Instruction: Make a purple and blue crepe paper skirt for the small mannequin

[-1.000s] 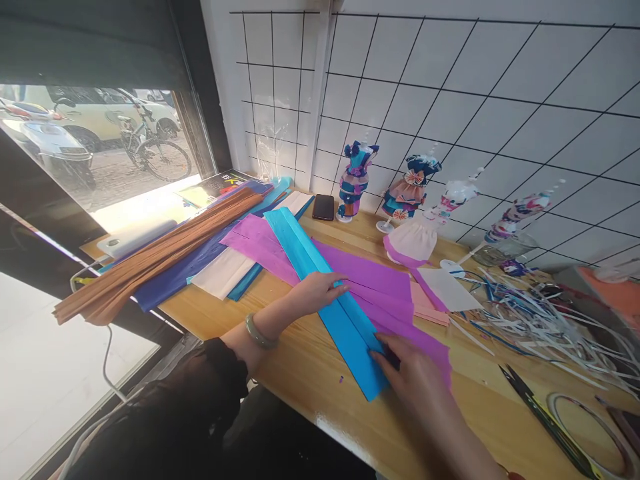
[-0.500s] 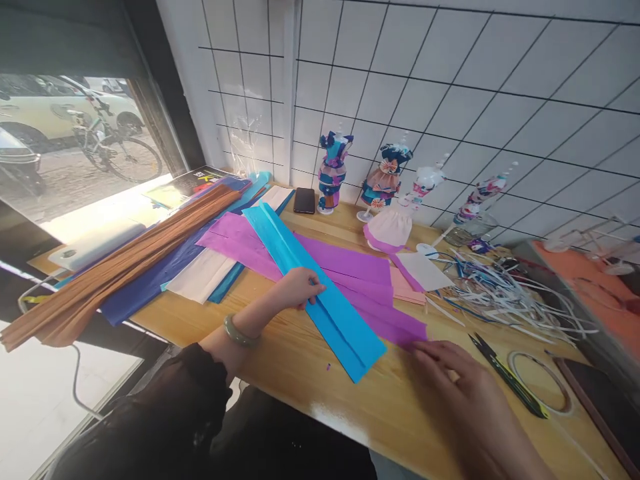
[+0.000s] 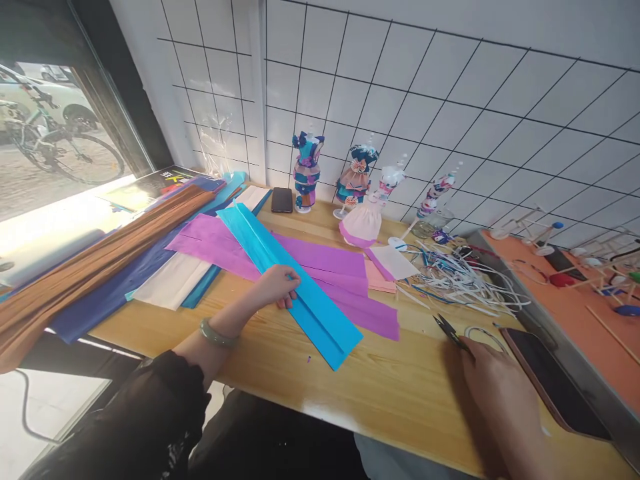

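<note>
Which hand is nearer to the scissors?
Right. The right hand is over the near end of the scissors; the left hand is farther left, on the blue paper.

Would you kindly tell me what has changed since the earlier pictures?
The right hand has let go of the blue paper strip's near end and moved right to the scissors, covering their handles; whether it grips them is unclear. The view has swung rightward. The left hand still holds the strip, which still lies across the purple paper; the dress forms stand as before.
</note>
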The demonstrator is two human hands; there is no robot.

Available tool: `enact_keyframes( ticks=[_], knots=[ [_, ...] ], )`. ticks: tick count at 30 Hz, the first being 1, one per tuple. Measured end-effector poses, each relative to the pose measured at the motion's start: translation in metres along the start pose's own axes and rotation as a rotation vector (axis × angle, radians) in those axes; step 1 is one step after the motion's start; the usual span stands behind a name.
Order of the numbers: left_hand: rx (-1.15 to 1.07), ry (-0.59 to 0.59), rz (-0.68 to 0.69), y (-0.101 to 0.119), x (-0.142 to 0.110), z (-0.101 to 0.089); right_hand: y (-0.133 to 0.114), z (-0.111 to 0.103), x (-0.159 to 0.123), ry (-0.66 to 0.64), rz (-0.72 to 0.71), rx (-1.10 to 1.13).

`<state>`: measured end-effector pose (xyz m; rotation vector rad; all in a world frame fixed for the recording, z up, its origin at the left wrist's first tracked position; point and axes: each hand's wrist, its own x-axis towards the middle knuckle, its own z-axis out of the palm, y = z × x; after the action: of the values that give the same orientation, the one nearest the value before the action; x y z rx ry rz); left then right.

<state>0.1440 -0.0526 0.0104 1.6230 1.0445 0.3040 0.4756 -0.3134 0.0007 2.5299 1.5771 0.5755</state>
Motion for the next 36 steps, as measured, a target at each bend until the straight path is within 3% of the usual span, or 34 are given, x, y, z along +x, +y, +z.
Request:
enact_keyframes(
  ticks=[5, 10, 15, 18, 21, 27, 31, 36],
  knots=[
    [-0.011, -0.011, -0.008, -0.002, 0.002, 0.000, 0.000, 0.003, 0.003, 0.040, -0.066, -0.060],
    [-0.014, -0.015, 0.002, -0.005, 0.006, 0.001, -0.004, -0.008, 0.000, 0.133, 0.056, 0.050],
    [-0.032, -0.013, 0.026, -0.006, 0.010, 0.002, -0.028, -0.024, 0.005, 0.245, 0.229, 0.532],
    [-0.039, -0.012, 0.038, -0.007, 0.012, 0.003, -0.060, -0.037, 0.016, 0.051, 0.313, 0.987],
    [-0.043, -0.005, 0.050, -0.008, 0.011, 0.003, -0.101, -0.051, 0.034, -0.200, 0.181, 1.190],
    [-0.063, 0.009, 0.054, -0.009, 0.010, 0.005, -0.164, -0.059, 0.080, -0.280, -0.209, 1.073],
    [-0.085, 0.012, 0.048, -0.009, 0.010, 0.005, -0.187, -0.055, 0.103, -0.257, -0.228, 0.925],
    [-0.094, 0.020, 0.038, -0.005, 0.008, 0.006, -0.207, -0.050, 0.114, -0.279, -0.266, 0.939]
  ],
)
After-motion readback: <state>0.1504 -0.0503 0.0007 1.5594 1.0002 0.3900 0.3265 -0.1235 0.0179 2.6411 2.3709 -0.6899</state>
